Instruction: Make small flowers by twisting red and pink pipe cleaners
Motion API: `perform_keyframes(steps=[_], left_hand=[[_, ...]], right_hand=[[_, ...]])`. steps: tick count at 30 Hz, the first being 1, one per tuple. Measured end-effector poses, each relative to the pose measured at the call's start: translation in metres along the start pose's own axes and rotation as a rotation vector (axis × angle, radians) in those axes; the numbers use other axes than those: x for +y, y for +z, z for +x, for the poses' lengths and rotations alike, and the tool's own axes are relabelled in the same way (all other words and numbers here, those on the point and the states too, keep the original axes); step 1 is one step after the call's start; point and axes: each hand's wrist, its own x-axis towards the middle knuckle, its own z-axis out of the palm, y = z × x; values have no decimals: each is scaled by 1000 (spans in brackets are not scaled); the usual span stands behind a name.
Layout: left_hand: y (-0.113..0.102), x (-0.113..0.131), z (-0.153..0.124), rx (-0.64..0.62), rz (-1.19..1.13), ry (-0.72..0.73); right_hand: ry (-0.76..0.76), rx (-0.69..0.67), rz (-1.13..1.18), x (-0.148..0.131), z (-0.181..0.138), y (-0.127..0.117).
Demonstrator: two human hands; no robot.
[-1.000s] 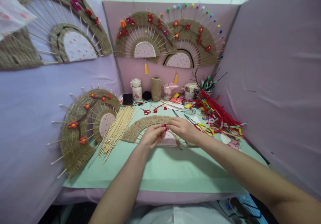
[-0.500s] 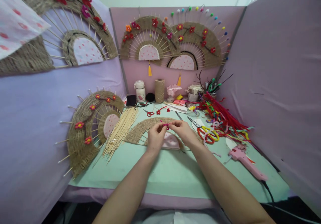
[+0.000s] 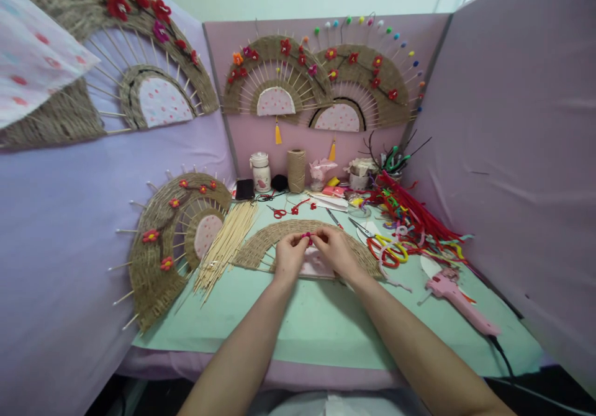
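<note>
Both hands pinch a small magenta pipe cleaner (image 3: 307,238), bent into loops like a flower. My left hand (image 3: 290,256) grips its left side with thumb and forefinger. From the right, my right hand (image 3: 331,249) closes its fingertips on the other side, so part of the piece is hidden. Beneath them a twine-wound fan (image 3: 265,238) lies flat on the table, with a spotted cloth half-circle (image 3: 316,266) at its lower middle, partly covered by my hands.
A bundle of thin sticks (image 3: 224,242) lies left of the fan, beside a leaning flowered fan (image 3: 153,273). To the right are yellow- and red-handled scissors (image 3: 388,249), a pink glue gun (image 3: 459,301) with its cord, and piled pipe cleaners (image 3: 414,208). A twine spool (image 3: 296,171) stands behind.
My hands have drawn closer together, and the right fingertips have moved left onto the magenta piece, which looks more compact. The camera view has shifted slightly.
</note>
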Motion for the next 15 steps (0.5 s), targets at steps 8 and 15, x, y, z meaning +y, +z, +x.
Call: perform_keyframes(steps=[8, 15], left_hand=[[-3, 4, 0, 11, -20, -1], [0, 7, -3, -34, 16, -24]], right_hand=[[72, 58, 28, 4, -2, 0], [34, 49, 12, 2, -1, 3]])
